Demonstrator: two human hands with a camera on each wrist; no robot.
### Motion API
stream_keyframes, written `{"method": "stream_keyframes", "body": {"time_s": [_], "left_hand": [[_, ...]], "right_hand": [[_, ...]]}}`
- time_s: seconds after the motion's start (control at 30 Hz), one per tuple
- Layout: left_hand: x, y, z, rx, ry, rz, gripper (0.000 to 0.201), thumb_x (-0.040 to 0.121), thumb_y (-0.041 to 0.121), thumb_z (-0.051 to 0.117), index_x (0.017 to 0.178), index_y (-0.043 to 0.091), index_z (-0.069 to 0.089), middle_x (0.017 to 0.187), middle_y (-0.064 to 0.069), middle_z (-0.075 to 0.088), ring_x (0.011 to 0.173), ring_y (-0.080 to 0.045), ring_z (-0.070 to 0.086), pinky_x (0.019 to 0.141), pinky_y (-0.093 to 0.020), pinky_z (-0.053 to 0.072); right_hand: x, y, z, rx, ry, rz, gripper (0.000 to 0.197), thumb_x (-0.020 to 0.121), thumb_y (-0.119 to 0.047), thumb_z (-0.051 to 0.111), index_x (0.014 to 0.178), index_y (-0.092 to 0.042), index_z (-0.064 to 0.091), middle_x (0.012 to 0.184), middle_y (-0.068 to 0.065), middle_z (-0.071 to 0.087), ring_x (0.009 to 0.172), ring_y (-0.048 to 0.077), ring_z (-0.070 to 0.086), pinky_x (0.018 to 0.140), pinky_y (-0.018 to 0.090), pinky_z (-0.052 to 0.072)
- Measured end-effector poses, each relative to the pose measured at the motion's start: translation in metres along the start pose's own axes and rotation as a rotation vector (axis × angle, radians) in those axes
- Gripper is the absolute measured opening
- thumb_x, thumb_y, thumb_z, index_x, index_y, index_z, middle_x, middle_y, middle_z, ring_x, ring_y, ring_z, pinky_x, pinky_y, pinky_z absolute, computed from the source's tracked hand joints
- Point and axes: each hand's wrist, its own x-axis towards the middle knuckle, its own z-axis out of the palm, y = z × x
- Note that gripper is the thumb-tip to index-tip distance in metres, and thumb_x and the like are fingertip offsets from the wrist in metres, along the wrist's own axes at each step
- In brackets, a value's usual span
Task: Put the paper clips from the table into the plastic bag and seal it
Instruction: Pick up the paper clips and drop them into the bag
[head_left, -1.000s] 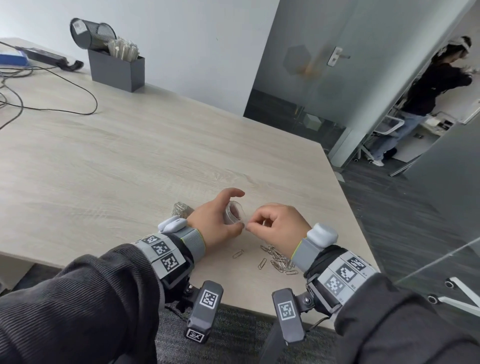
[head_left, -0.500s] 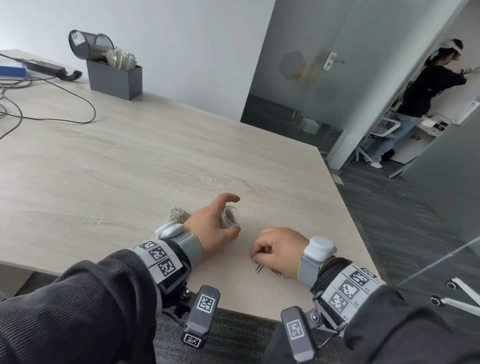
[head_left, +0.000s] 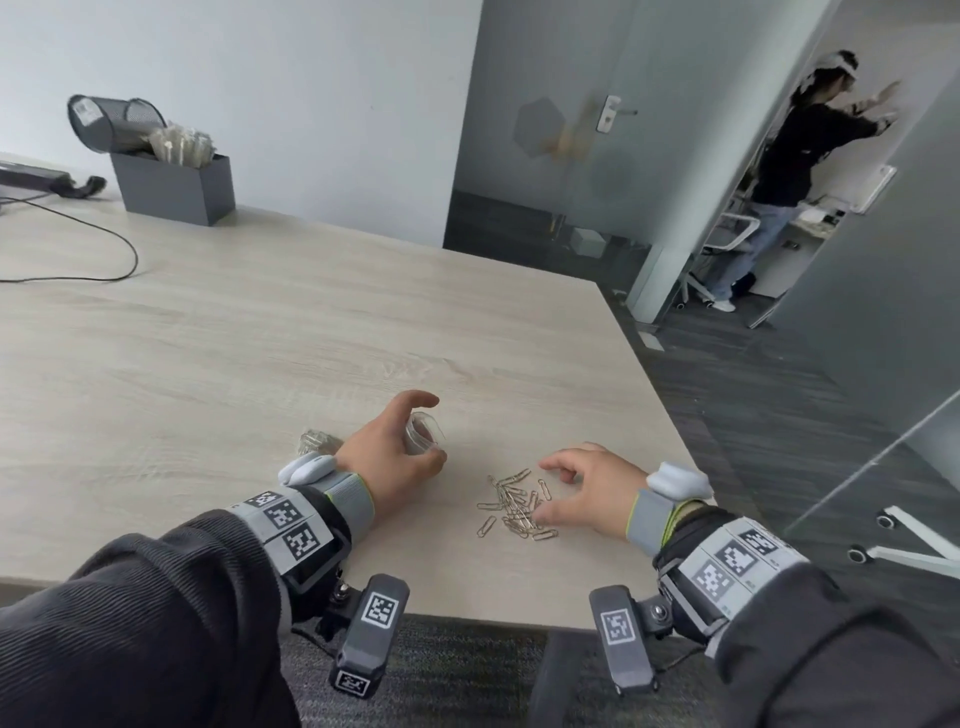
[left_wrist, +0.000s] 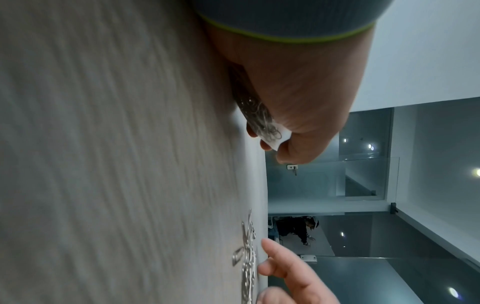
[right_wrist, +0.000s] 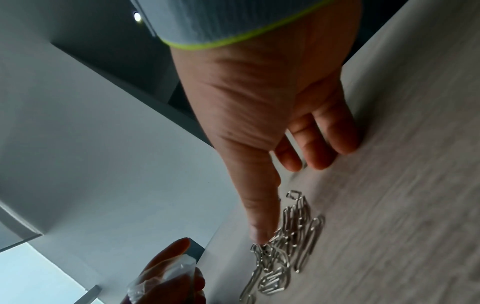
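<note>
On the wooden table (head_left: 260, 364) lies a loose pile of silver paper clips (head_left: 514, 506), near the front edge. My right hand (head_left: 543, 488) hovers over the pile's right side with fingers spread. In the right wrist view its thumb touches the paper clips (right_wrist: 291, 232) and the other fingertips (right_wrist: 322, 162) rest on the wood. To the left, my left hand (head_left: 435, 431) grips the clear plastic bag (head_left: 423, 439) and holds its mouth open toward the pile. The bag's lower part (head_left: 318, 441), with clips inside, pokes out behind that wrist. The bag (left_wrist: 257, 115) runs under the palm.
A grey desk organiser (head_left: 171, 187) with a tipped mesh cup (head_left: 114, 122) stands at the far left by the wall, with a black cable (head_left: 104, 244) nearby. The table's right edge (head_left: 660, 415) is close to my right hand. A person (head_left: 789, 171) stands beyond a glass door.
My right hand left the bag's mouth, dropped onto the clip pile with curled fingers, and now has spread its fingers, uncovering the pile. The left hand has kept hold of the bag.
</note>
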Motion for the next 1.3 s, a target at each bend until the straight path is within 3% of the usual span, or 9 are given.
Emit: {"method": "stream_keyframes", "body": {"time_s": [0.13,0.33,0.47,0.63,0.8,0.93,1.07,1.2,1.3], "left_hand": [[0.000,0.004,0.008,0.008,-0.018,0.001,0.058,0.068,0.045,0.059,0.123,0.052,0.042,0.090,0.007,0.070,0.081,-0.015,0.067,0.082,-0.038,0.056],[0.002,0.013,0.021,0.017,0.006,0.018,0.052,0.079,0.032,0.067,0.125,0.046,0.047,0.088,0.006,0.069,0.082,-0.011,0.067,0.078,-0.031,0.053],[0.002,0.013,0.024,0.038,-0.005,0.033,0.052,0.079,0.033,0.066,0.123,0.049,0.044,0.087,0.007,0.070,0.080,-0.009,0.067,0.069,-0.027,0.049],[0.002,0.010,0.023,0.049,-0.008,0.055,0.052,0.078,0.036,0.066,0.123,0.049,0.043,0.088,0.007,0.070,0.079,-0.010,0.067,0.074,-0.031,0.053],[0.002,0.008,0.021,0.038,-0.020,0.070,0.052,0.076,0.041,0.064,0.123,0.047,0.044,0.087,0.007,0.069,0.079,-0.011,0.067,0.079,-0.037,0.056],[0.001,0.008,0.021,0.042,-0.025,0.078,0.052,0.074,0.044,0.061,0.123,0.046,0.045,0.088,0.008,0.069,0.079,-0.012,0.067,0.079,-0.037,0.056],[0.002,0.007,0.020,0.046,-0.041,0.081,0.049,0.077,0.042,0.064,0.122,0.047,0.044,0.088,0.008,0.069,0.079,-0.011,0.067,0.079,-0.037,0.056],[0.001,0.009,0.018,0.048,-0.049,0.083,0.049,0.079,0.041,0.065,0.123,0.046,0.044,0.089,0.008,0.069,0.080,-0.011,0.067,0.079,-0.037,0.056],[0.000,0.011,0.019,0.043,-0.046,0.069,0.052,0.072,0.048,0.059,0.121,0.047,0.043,0.089,0.008,0.069,0.080,-0.013,0.067,0.080,-0.038,0.055]], "right_hand": [[-0.006,0.002,-0.003,-0.049,-0.067,-0.032,0.079,0.060,-0.048,0.086,0.132,-0.036,0.054,0.114,-0.009,0.050,0.102,0.005,0.052,0.081,0.017,0.036],[-0.007,0.004,-0.002,-0.102,-0.045,-0.004,0.057,0.067,-0.042,0.082,0.121,-0.033,0.064,0.096,-0.014,0.054,0.090,0.007,0.056,0.082,0.024,0.047],[-0.006,-0.001,0.002,-0.048,-0.021,-0.024,0.053,0.069,-0.039,0.082,0.118,-0.031,0.066,0.104,-0.007,0.061,0.095,0.010,0.059,0.088,0.027,0.049],[0.002,-0.013,0.006,-0.043,-0.030,-0.092,0.058,0.068,-0.040,0.083,0.122,-0.030,0.064,0.105,-0.004,0.058,0.095,0.009,0.057,0.087,0.025,0.047],[0.010,-0.019,0.009,-0.025,-0.020,-0.104,0.056,0.065,-0.042,0.084,0.116,-0.036,0.064,0.100,-0.007,0.053,0.082,0.002,0.051,0.081,0.023,0.045],[0.011,-0.019,0.010,-0.002,0.017,-0.078,0.061,0.063,-0.047,0.083,0.119,-0.038,0.060,0.105,-0.008,0.052,0.081,-0.003,0.049,0.081,0.023,0.045],[0.009,-0.022,0.006,0.064,-0.028,-0.065,0.081,0.057,-0.057,0.084,0.130,-0.040,0.052,0.112,-0.013,0.045,0.079,-0.005,0.047,0.072,0.020,0.041],[0.010,-0.031,0.006,-0.086,-0.088,-0.057,0.086,0.054,-0.074,0.073,0.131,-0.044,0.049,0.117,-0.012,0.041,0.102,0.006,0.053,0.090,0.029,0.048],[0.014,-0.036,0.017,-0.151,-0.044,-0.073,0.076,0.058,-0.074,0.068,0.126,-0.043,0.053,0.115,-0.011,0.043,0.106,0.010,0.055,0.093,0.033,0.048]]}}
